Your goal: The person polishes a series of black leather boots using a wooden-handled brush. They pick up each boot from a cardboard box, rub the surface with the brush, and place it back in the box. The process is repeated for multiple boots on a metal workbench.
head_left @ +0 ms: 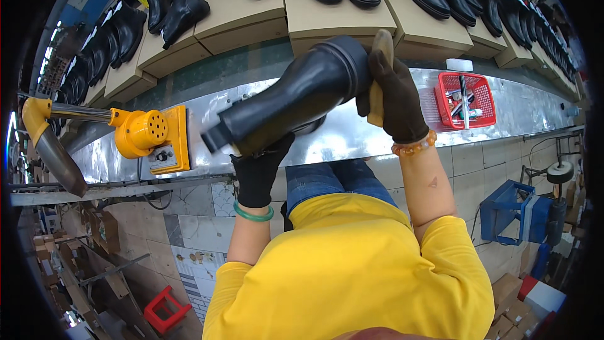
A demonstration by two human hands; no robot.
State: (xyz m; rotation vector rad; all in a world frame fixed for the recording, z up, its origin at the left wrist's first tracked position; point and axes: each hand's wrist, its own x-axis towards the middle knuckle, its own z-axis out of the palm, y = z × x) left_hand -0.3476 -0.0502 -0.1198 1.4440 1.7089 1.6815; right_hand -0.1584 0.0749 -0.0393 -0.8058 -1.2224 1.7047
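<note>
A glossy black boot is held slantwise above the metal bench, its upper right end raised. My left hand, in a black glove, grips it from below near its lower left end; the boot hides most of those fingers. At the other end, my right hand, in a dark brown glove, is closed round a long tan shoe brush. The brush is upright beside the boot's raised end, at or very near its surface; whether they touch I cannot tell. Its bristles do not show.
The metal bench carries a yellow blower with a metal nozzle on the left and a red basket of small items on the right. Beyond stand cardboard boxes topped with black boots. A red stool is on the floor.
</note>
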